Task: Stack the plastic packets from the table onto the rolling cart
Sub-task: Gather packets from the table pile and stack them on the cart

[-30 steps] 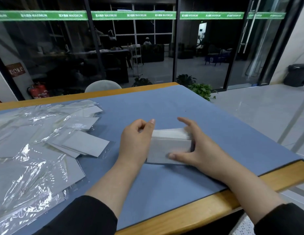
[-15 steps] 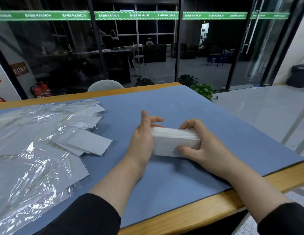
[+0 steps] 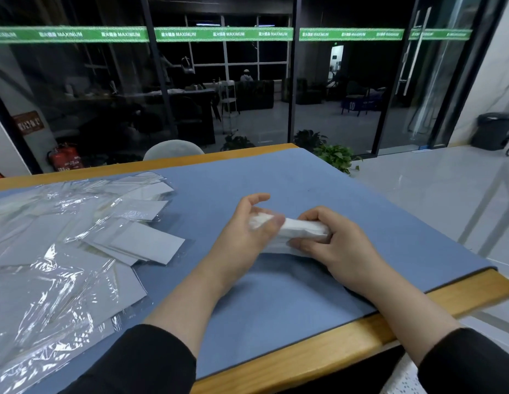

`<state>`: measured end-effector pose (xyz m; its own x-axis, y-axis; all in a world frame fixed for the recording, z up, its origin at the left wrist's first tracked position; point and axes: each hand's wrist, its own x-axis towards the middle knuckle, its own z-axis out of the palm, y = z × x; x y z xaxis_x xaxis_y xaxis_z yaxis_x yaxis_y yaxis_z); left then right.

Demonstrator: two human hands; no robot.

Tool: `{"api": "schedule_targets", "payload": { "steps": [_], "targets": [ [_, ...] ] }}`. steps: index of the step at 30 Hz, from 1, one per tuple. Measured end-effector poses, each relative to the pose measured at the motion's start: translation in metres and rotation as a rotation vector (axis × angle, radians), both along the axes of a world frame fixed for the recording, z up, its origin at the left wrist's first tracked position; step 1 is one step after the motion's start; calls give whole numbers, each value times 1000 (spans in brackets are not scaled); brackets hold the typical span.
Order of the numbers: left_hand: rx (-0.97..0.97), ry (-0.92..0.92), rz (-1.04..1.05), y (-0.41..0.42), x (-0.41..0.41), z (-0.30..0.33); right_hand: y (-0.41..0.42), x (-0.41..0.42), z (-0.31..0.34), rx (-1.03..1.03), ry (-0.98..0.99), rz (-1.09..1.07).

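Both-handed grip: right hand [image 3: 337, 243] clamps small white bundle of plastic packets [image 3: 297, 231] above blue-matted surface [image 3: 276, 180], left hand [image 3: 247, 228] pinching its end. Loose clear packets [image 3: 77, 240] left unstacked; cart unseen, mostly undone.

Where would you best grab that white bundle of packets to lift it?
By its two short ends, one hand from each side, as the left hand and right hand do now. The bundle of packets is long and loose, so probably squeezing the ends keeps it together.
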<state>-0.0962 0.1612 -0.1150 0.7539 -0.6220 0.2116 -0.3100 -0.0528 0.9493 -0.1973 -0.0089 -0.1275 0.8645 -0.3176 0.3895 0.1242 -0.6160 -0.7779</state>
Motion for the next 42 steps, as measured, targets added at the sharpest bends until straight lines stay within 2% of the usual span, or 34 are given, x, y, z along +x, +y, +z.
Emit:
{"api": "schedule_targets", "payload": {
  "steps": [4,10,17,19,24,27,32,35,37,40,42],
  "targets": [
    [88,-121,-81,7,-3,0,-4,-16,11,11,-50,10],
    [-16,21,-31,9,-5,9,-11,-46,28,30,-70,33],
    [177,-114,29,40,-8,8,-20,-53,15,6,77,26],
    [175,-113,75,39,-8,5,-21,-54,13,10,99,17],
    [84,-114,219,37,-6,2,-20,-49,10,28,87,17],
    [-81,-79,281,41,-3,3,-22,-47,10,49,96,6],
    [-412,-175,683,50,4,17,-21,-44,12,78,95,7],
    [-432,-237,822,55,9,21,-20,-44,12,83,80,23],
    [-358,-237,747,52,13,16,-17,-44,12,84,73,39],
    [-171,-157,430,40,6,6,-11,-37,8,53,48,51],
    [-150,-69,244,32,-1,2,-11,-31,5,26,32,64]
  ]
}}
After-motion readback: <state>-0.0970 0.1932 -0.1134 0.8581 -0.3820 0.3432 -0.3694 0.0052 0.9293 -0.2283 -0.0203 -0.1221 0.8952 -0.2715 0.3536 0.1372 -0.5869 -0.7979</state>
